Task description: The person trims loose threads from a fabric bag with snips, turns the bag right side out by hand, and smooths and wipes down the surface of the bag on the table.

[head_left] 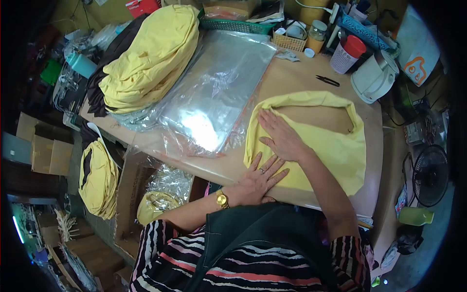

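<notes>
A yellow cloth piece (pixel 331 155) with a long oval opening near its far side lies flat on the brown table (pixel 301 73). My left hand (pixel 260 178) rests on its near left part, fingers spread, with a ring on one finger and a gold watch at the wrist. Just beyond it, my right hand (pixel 282 137) lies flat on the cloth's left edge, beside the opening. Neither hand grips anything. Left of the cloth is a stack of clear plastic bags (pixel 219 73).
A tall yellow cloth pile (pixel 151 53) stands at the back left. Black thread snips (pixel 328 81), a white kettle (pixel 373 78) and a red-lidded cup (pixel 346 56) are at the back right. An open carton (pixel 131 194) sits below the table's left edge.
</notes>
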